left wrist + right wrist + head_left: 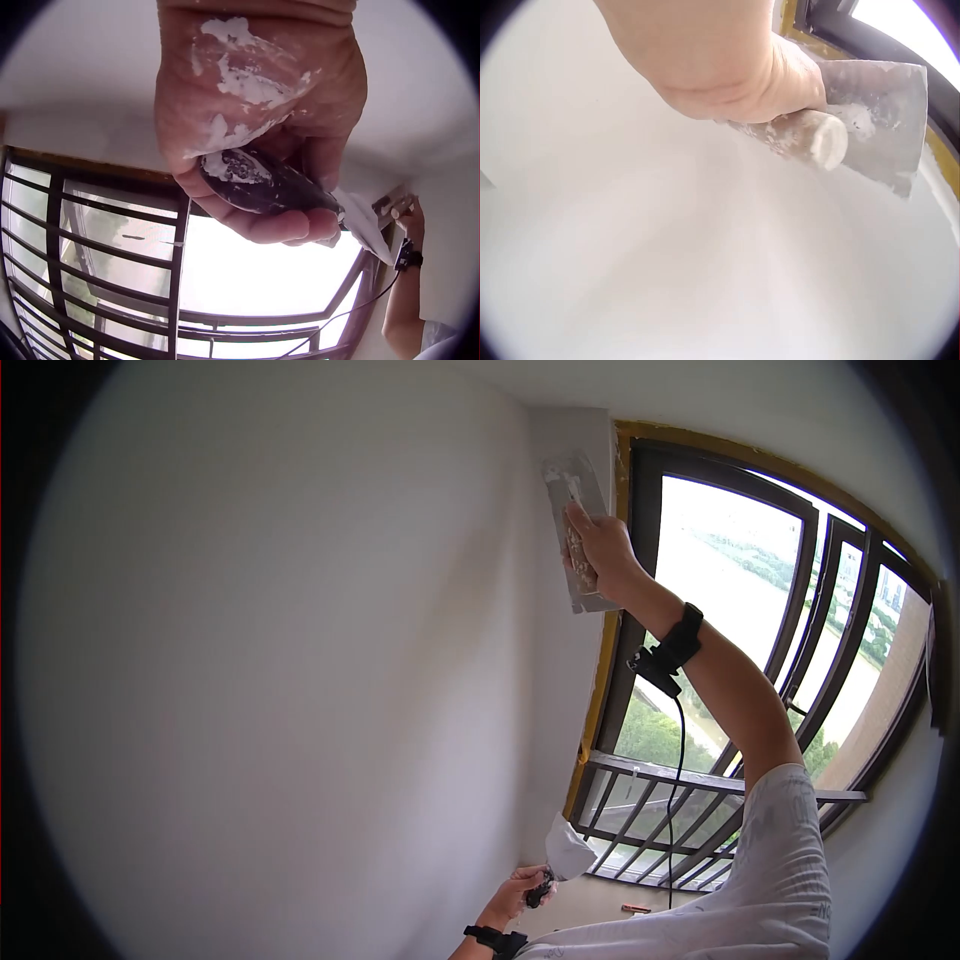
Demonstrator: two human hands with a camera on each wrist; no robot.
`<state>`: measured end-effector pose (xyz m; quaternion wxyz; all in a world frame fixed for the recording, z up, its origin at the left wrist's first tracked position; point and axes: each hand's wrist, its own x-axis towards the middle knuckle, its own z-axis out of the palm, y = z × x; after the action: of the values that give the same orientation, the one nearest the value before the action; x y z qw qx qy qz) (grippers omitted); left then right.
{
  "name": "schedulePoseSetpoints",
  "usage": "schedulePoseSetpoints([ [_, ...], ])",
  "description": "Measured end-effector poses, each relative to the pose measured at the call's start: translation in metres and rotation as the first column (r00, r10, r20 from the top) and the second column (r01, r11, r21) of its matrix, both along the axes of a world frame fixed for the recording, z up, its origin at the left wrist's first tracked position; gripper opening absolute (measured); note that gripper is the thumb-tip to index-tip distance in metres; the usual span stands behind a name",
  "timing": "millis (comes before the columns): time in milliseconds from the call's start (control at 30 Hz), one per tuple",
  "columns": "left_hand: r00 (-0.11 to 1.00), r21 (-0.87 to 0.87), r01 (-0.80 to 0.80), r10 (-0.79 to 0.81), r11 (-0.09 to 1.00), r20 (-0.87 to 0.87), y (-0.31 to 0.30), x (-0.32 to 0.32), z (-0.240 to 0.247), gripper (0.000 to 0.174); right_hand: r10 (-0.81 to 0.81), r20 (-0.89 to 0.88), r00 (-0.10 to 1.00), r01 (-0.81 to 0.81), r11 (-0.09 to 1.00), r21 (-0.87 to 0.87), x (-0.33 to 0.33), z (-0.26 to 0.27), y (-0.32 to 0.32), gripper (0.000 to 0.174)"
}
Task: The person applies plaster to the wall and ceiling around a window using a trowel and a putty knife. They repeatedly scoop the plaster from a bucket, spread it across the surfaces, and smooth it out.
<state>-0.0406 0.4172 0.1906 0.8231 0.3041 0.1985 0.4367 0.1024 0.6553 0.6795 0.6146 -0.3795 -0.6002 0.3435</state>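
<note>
Evidently, low and nearest, the left hand (pixel 518 890) grips a black-handled putty knife (pixel 568 853) with white paste on its blade. Farther up, the right hand (pixel 605 550) wraps its fingers round the smeared handle of a flat grey rectangular trowel (pixel 560 480), which lies over the narrow white wall strip (pixel 562 685) beside the dark window frame (pixel 645 530). Smoothing that strip appears the step in hand; the next move probably calls for an even, flat stroke along it, sparing the yellow edging (pixel 622 472)
</note>
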Motion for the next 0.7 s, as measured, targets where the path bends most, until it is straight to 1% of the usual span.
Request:
schedulePoseSetpoints([
  [33,1.0,0.007,-0.001,0.001,1.0,-0.01,-0.001,-0.001,0.002,0.047,0.004,-0.072,0.997,-0.004,1.0,0.009,-0.006,0.005,0.004,0.041],
  [67,1.0,0.014,-0.002,0.002,1.0,-0.02,0.0,-0.001,0.003,0.047,0.009,-0.071,0.997,-0.008,1.0,0.014,-0.011,0.012,0.009,0.041],
  [100,1.0,0.019,-0.008,0.009,1.0,-0.019,0.001,0.0,0.002,0.047,0.016,-0.109,0.994,-0.011,0.999,0.043,-0.016,0.022,0.013,0.042],
  [133,1.0,0.022,-0.015,0.015,1.0,0.0,0.0,0.001,-0.001,0.048,0.024,-0.144,0.989,-0.014,0.997,0.069,-0.021,0.032,0.018,0.042],
  [167,1.0,0.021,-0.022,0.021,1.0,0.02,-0.001,0.002,-0.004,0.048,0.03,-0.141,0.99,-0.021,0.998,0.067,-0.025,0.042,0.023,0.042],
  [233,0.999,0.023,-0.032,0.032,0.999,0.014,-0.004,0.001,0.0,0.049,-0.029,-0.157,0.987,0.036,0.999,0.037,-0.036,0.06,0.031,0.041],
  [267,0.999,0.029,-0.039,0.039,0.999,0.004,-0.005,0.001,0.004,0.049,-0.022,-0.146,0.989,0.026,0.999,0.026,-0.04,0.07,0.035,0.041],
  [333,0.998,-0.004,-0.055,0.055,0.999,0.007,-0.006,0.001,0.005,0.048,-0.031,-0.275,0.961,0.024,0.999,-0.031,-0.043,0.082,0.041,0.039],
  [367,0.998,-0.025,-0.059,0.059,0.998,-0.003,-0.007,0.001,0.004,0.046,-0.027,-0.259,0.966,0.014,0.999,-0.051,-0.042,0.083,0.041,0.039],
  [400,0.998,-0.048,-0.066,0.067,0.997,0.011,-0.007,-0.001,0.003,0.046,0.021,-0.287,0.958,-0.04,0.997,-0.058,-0.041,0.085,0.037,0.038],
  [433,0.998,-0.029,-0.046,0.047,0.998,0.033,-0.007,-0.002,0.002,0.044,0.064,-0.319,0.946,-0.089,0.994,-0.066,-0.041,0.081,0.037,0.037],
  [467,0.998,-0.01,-0.024,0.025,1.0,0.057,-0.006,-0.003,0.0,0.042,0.057,-0.306,0.95,-0.089,0.992,-0.092,-0.043,0.069,0.039,0.037],
  [533,0.997,-0.018,-0.03,0.031,0.999,0.071,-0.005,-0.002,-0.004,0.039,0.034,-0.293,0.956,-0.064,0.993,-0.094,-0.04,0.035,0.036,0.038],
  [600,0.995,-0.069,-0.012,0.018,0.998,0.099,-0.005,-0.001,-0.006,0.038,0.043,-0.278,0.96,-0.081,0.988,-0.13,-0.041,-0.021,0.03,0.039],
  [667,0.996,-0.057,0.002,0.003,0.998,0.084,-0.001,-0.002,-0.008,0.035,0.041,-0.282,0.959,-0.089,0.984,-0.157,-0.043,-0.087,0.032,0.04],
  [700,0.996,-0.055,0.022,-0.017,0.998,0.083,0.001,-0.003,-0.01,0.033,0.019,-0.274,0.961,-0.076,0.977,-0.198,-0.045,-0.117,0.03,0.041],
])
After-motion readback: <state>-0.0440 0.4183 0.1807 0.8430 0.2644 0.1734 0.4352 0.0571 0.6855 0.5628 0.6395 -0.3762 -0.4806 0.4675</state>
